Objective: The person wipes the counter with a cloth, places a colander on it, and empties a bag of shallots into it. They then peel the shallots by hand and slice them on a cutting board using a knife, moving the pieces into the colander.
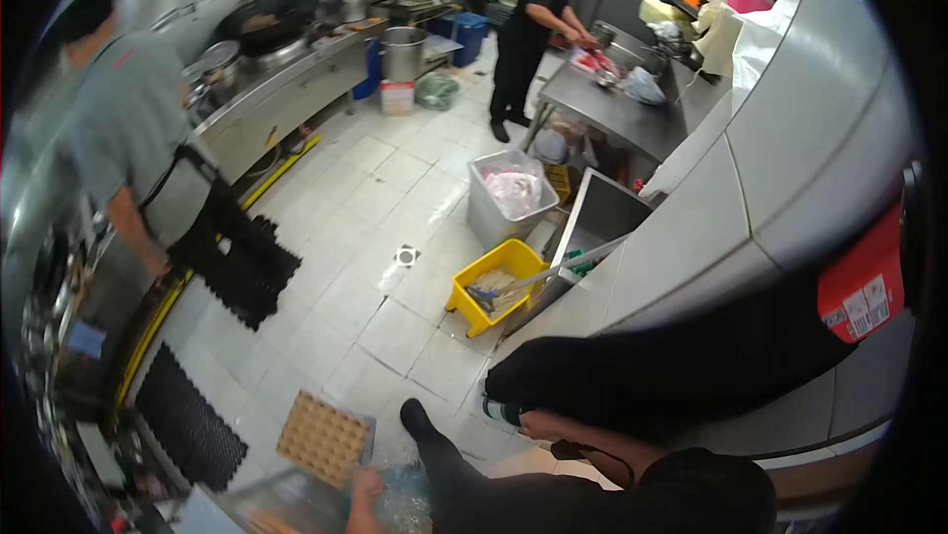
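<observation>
My left hand [365, 494] is low in the view, blurred, with its fingers closed at the edge of a crumpled clear plastic bag [407, 492]. Just left of that hand, a tan egg tray [324, 438] with rows of cups lies tilted; what supports it is hard to see. My right hand [538, 425] reaches to the right of my legs, fingers curled against a dark green cylinder with a pale band [502, 410]. A large black cloth-like shape [632, 381] hides part of that cylinder. A dark strap circles my right wrist.
A yellow mop bucket [499, 287] and a grey bin [509, 200] stand ahead. One co-worker [148, 129] is at the left stove counter; another [533, 35] handles red food at a steel table [592, 104]. Black mats [193, 415] lie on the tiled floor [336, 307].
</observation>
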Demonstrator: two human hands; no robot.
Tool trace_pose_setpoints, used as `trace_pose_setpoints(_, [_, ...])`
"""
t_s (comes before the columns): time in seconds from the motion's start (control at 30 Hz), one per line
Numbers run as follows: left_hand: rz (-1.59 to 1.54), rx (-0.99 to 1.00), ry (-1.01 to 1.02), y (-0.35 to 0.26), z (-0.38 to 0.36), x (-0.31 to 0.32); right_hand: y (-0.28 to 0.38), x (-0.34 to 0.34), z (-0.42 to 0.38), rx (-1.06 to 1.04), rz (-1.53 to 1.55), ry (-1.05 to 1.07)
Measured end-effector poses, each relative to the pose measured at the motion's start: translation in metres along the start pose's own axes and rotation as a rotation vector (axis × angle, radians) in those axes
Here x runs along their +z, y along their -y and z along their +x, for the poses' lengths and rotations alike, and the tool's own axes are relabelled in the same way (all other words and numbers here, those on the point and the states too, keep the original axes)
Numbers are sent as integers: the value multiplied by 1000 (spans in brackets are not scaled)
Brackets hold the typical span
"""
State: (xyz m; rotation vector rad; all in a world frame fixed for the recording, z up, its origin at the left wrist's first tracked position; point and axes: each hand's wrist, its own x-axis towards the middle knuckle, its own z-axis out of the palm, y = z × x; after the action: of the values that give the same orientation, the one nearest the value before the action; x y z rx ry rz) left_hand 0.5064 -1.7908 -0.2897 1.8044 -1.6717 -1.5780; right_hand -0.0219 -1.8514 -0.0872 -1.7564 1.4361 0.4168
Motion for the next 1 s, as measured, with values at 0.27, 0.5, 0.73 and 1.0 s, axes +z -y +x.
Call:
trace_pose_setpoints(0.27, [-523,-358,-463,-74,130,-169,30,-30,36,135,363,-92])
trace_pose_setpoints(0.5, [-538,-8,-54,-55,127,-166,59,-72,53,146,310,-95])
trace_pose_setpoints(0.73, [-284,-431,-20,-74,84,-116,54,-91,49,205,272,-86])
trace_pose_setpoints(1.0, [-344,-418,-245,-122,24,-118,32,-87,74,56,127,-110])
